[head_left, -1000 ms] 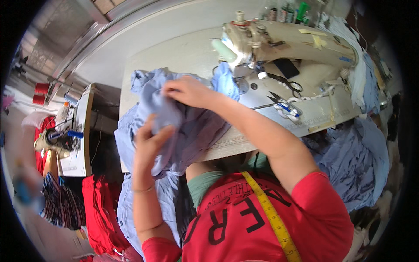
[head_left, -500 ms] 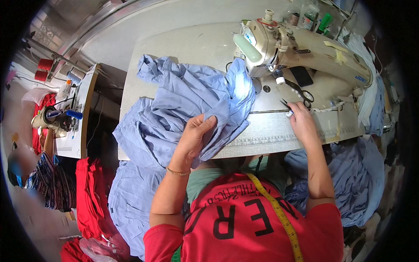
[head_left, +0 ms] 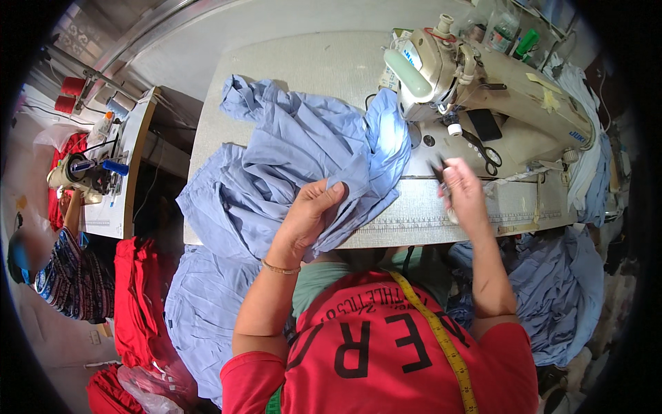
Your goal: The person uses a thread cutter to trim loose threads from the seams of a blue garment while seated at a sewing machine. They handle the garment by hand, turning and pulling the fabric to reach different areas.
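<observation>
A crumpled light blue garment (head_left: 289, 148) lies over the left part of the sewing table (head_left: 331, 65). My left hand (head_left: 317, 207) pinches a fold of it near the front edge, thumb on top. To the right, my right hand (head_left: 465, 193) is closed around small dark thread snips (head_left: 439, 169), their points toward the far left; motion blurs them a little. The sewing machine (head_left: 476, 76) stands just beyond, its needle area close to the garment's right end. Black-handled scissors (head_left: 486, 155) rest on the machine bed beyond my right hand.
A black phone (head_left: 485, 125) lies by the scissors. Blue cloth (head_left: 552, 290) heaps below the table at right, and more blue cloth (head_left: 207, 310) hangs at left beside red fabric (head_left: 138, 303). At the far left another person (head_left: 76, 276) works at a second machine.
My right hand has lifted off the table with the snips and shifted slightly left and nearer me. My left hand keeps its pinch on the garment. The view has tilted slightly.
</observation>
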### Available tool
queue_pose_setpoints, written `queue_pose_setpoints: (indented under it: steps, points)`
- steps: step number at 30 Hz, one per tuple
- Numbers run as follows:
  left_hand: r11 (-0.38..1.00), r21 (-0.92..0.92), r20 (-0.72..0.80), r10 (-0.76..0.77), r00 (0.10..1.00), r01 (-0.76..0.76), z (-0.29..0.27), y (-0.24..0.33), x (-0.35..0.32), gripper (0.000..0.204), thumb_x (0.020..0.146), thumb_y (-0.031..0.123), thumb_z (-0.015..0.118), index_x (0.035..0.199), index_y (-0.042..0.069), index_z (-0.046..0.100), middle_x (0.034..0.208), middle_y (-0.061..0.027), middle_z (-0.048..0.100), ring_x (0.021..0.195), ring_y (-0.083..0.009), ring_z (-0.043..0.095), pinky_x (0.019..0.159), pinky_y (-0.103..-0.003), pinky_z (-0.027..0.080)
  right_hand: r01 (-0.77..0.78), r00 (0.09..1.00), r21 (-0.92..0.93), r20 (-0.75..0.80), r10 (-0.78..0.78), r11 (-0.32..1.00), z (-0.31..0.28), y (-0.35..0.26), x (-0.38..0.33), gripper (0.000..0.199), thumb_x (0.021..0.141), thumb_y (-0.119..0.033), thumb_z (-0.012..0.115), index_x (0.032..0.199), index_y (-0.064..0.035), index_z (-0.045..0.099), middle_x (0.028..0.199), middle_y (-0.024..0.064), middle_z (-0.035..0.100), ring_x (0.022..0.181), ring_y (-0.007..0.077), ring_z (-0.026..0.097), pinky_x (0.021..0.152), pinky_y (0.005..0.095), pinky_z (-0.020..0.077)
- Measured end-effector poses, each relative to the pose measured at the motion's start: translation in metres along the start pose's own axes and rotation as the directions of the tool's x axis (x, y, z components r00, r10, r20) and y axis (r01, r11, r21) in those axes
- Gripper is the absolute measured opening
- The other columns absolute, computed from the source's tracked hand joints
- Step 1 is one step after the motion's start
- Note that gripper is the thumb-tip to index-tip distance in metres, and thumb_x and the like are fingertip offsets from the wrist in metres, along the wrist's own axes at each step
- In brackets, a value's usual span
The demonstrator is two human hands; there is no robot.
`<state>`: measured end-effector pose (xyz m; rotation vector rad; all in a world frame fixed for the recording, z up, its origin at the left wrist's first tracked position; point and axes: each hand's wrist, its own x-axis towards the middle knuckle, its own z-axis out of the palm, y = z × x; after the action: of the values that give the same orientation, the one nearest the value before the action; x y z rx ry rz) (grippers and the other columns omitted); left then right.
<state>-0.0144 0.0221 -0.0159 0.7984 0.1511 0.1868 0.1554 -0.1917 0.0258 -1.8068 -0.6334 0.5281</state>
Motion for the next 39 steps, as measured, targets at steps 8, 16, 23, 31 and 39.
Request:
queue_pose_setpoints:
  steps: [8, 16, 23, 31, 39]
  points:
    - [1.0, -0.014, -0.018, -0.024, 1.0, 0.024, 0.002, -0.001, -0.001, 0.026, 0.093, 0.018, 0.054, 0.101, -0.006, 0.06, 0.095, -0.0074, 0.064, 0.083, -0.0117, 0.059, 0.074, -0.024, 0.047, 0.277, 0.952, -0.322, 0.222, -0.212, 0.905, 0.068, -0.029, -0.021, 0.031, 0.083, -0.023, 0.064, 0.106, -0.0045, 0.055, 0.074, 0.0131, 0.061, 0.064, 0.0274, 0.062, 0.055, 0.0372, 0.0454]
    - [1.0, -0.014, -0.011, -0.019, 1.0, 0.019, -0.002, -0.003, -0.002, 0.025, 0.093, 0.018, 0.053, 0.099, -0.005, 0.06, 0.092, -0.0067, 0.064, 0.078, -0.011, 0.059, 0.07, -0.024, 0.048, 0.312, 0.949, -0.385, 0.161, -0.27, 0.869, 0.075, -0.027, -0.023, 0.028, 0.083, -0.024, 0.063, 0.102, -0.005, 0.055, 0.07, 0.0153, 0.06, 0.064, 0.0337, 0.061, 0.055, 0.0392, 0.0458]
    - [0.999, -0.007, -0.024, -0.04, 0.999, 0.039, 0.001, -0.002, -0.002, 0.024, 0.093, 0.017, 0.053, 0.101, -0.005, 0.06, 0.096, -0.0062, 0.064, 0.082, -0.0103, 0.058, 0.074, -0.023, 0.047, 0.31, 0.951, -0.416, 0.142, -0.275, 0.855, 0.076, -0.025, -0.023, 0.027, 0.083, -0.024, 0.063, 0.101, -0.0053, 0.055, 0.069, 0.0151, 0.061, 0.064, 0.0336, 0.061, 0.055, 0.0391, 0.0462]
    - [0.999, 0.035, -0.065, -0.034, 0.997, 0.036, -0.001, -0.005, -0.001, 0.024, 0.092, 0.019, 0.055, 0.097, -0.003, 0.061, 0.089, -0.003, 0.063, 0.075, -0.0072, 0.056, 0.067, -0.02, 0.045, 0.34, 0.941, -0.447, 0.16, -0.3, 0.828, 0.074, -0.028, -0.022, 0.026, 0.083, -0.023, 0.063, 0.1, -0.0052, 0.055, 0.068, 0.014, 0.06, 0.063, 0.0331, 0.061, 0.055, 0.0393, 0.0459]
    - [0.997, 0.057, -0.104, -0.038, 0.994, 0.044, 0.001, -0.005, -0.001, 0.024, 0.092, 0.021, 0.055, 0.092, -0.002, 0.061, 0.081, -0.0019, 0.062, 0.068, -0.0065, 0.055, 0.061, -0.021, 0.045, 0.338, 0.941, -0.462, 0.143, -0.307, 0.82, 0.075, -0.029, -0.023, 0.025, 0.083, -0.022, 0.063, 0.099, -0.0049, 0.055, 0.069, 0.0142, 0.06, 0.063, 0.0337, 0.06, 0.054, 0.0401, 0.0452]
